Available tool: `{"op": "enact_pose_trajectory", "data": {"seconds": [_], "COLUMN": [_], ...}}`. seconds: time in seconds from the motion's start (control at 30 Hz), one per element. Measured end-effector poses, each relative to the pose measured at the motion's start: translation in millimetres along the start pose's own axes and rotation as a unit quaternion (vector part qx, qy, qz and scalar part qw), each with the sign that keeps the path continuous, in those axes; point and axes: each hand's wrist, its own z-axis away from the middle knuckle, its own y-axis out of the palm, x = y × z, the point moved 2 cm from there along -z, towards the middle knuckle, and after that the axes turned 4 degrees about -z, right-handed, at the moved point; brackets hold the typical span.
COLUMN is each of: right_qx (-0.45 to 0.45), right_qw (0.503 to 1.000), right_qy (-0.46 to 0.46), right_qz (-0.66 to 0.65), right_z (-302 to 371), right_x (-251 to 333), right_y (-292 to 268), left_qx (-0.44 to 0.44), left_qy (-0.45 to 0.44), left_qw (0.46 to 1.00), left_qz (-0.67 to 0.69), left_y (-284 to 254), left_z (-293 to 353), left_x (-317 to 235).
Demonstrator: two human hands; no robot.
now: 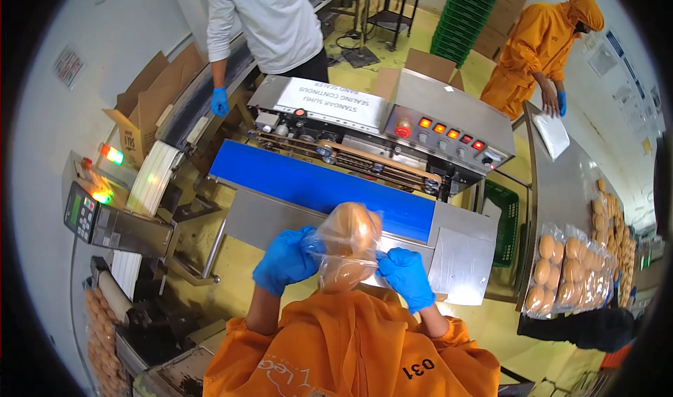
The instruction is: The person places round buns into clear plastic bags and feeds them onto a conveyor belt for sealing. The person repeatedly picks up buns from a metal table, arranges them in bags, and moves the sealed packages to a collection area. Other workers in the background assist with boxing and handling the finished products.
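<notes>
In front of my chest is a clear plastic bag of round brown buns (352, 230), held up near the edge of a blue conveyor belt (315, 184). My left hand (284, 260), in a blue glove, is closed on the bag's left side. On the other side my right hand (406, 278), gloved the same, pinches the right edge of the plastic. The buns hang between the two hands, and glare on the film hides how many there are. Behind the belt runs a band sealing machine (364, 151) with lit buttons and a red knob.
At right, a steel table (554, 179) carries several bagged buns (545, 274); a green crate (501, 221) sits beside it. A person in orange (533, 53) handles a white sheet there. Another person in white (266, 25) stands behind the sealer. A control panel (83, 211) and cardboard box (144, 109) are left.
</notes>
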Motion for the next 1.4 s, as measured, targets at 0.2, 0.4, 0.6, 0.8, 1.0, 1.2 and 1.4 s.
{"op": "enact_pose_trajectory", "data": {"seconds": [0.2, 0.4, 0.6, 0.8, 1.0, 1.2, 1.4], "right_qx": [-0.011, -0.15, -0.24, -0.431, -0.198, -0.305, -0.492], "right_qw": [0.997, 0.988, 0.965, 0.793, 0.668, 0.663, 0.651], "right_qy": [0.002, 0.011, -0.097, -0.014, -0.086, -0.075, -0.066], "right_qz": [0.08, 0.026, -0.043, -0.431, -0.712, -0.679, -0.574], "right_z": [32.9, 59.9, 127.2, 175.6, 185.5, 229.4, 283.1], "right_x": [33.9, 8.4, -26.8, -160.5, -181.7, -224.4, -285.3], "right_y": [-64.6, -120.5, -198.5, -282.5, -367.4, -449.0, -538.4], "left_qx": [-0.023, 0.015, 0.154, 0.27, 0.304, 0.476, 0.379], "left_qy": [-0.074, -0.012, 0.03, -0.034, -0.042, -0.037, -0.221], "left_qw": [0.984, 0.796, 0.763, 0.806, 0.827, 0.683, 0.818], "left_qz": [-0.16, -0.605, -0.627, -0.526, -0.47, -0.552, -0.372], "left_y": [46.7, 140.8, 207.2, 309.9, 395.3, 448.8, 452.2], "left_z": [14.8, -48.0, -126.4, -154.5, -222.0, -323.4, -412.0], "left_x": [-13.4, 40.4, 140.2, 253.5, 401.4, 553.2, 663.7]}}
